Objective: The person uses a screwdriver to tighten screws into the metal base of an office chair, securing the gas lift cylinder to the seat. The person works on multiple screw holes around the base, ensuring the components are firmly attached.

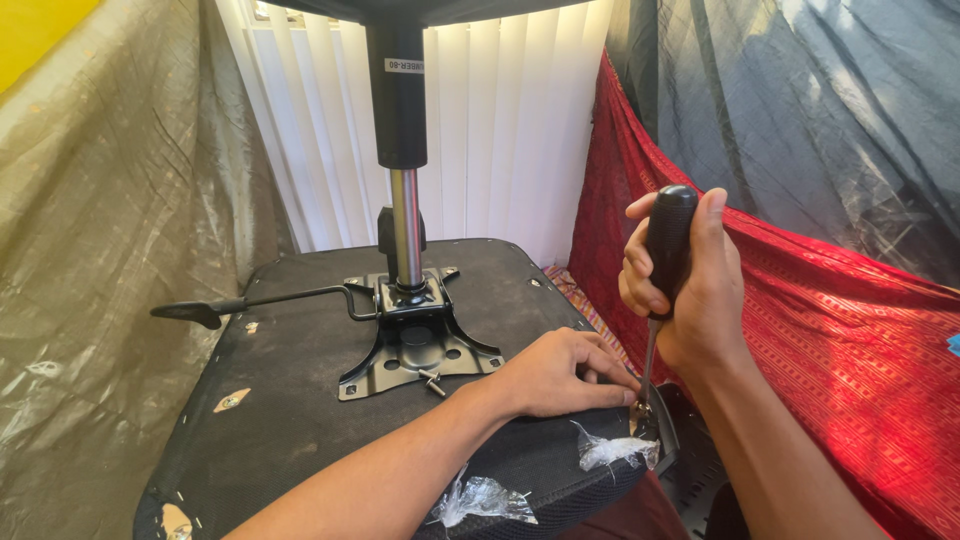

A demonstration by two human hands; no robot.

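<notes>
An upturned office chair seat [300, 400] lies flat with its black underside up. A black metal mechanism plate [415, 345] is fixed at its middle, and a gas lift column [400, 120] rises from it. My right hand [690, 275] grips a black-handled screwdriver [665, 250] held upright, its tip down at a black bracket [662, 425] on the seat's right edge. My left hand [560, 372] rests palm down on the seat beside the tip, fingers steadying the spot.
A lever with a black paddle [190, 313] sticks out left from the plate. Torn clear plastic scraps [610, 450] cling to the seat's front edge. Red patterned cloth [850, 340] hangs at right, olive tarp [110, 250] at left, white vertical blinds [500, 130] behind.
</notes>
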